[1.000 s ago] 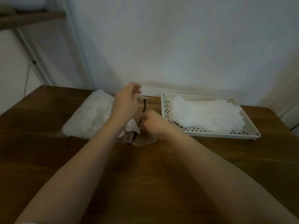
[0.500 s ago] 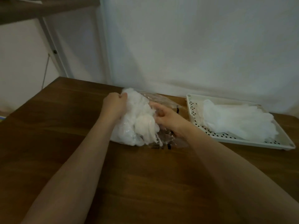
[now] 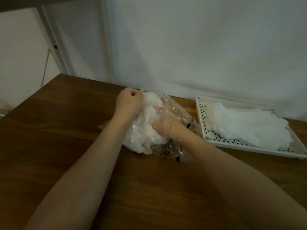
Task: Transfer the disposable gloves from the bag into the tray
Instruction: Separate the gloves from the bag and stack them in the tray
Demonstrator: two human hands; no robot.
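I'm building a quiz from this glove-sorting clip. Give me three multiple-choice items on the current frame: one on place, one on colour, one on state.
1. Where is the tray relative to the bag?
A. On the person's right
B. On the person's left
C. Under it

2. What colour is the table?
A. White
B. Dark brown
C. Green

3. Where is the right hand?
A. Flat on the table
B. In the tray
C. Inside the bag

Answers: 1 A, the tray lies right of the bag. 2 B, brown wood grain shows. 3 C, it shows through the clear plastic among gloves while the left hand grips the bag's edge.

one bag (image 3: 174, 113); one tray (image 3: 249, 149); two hands
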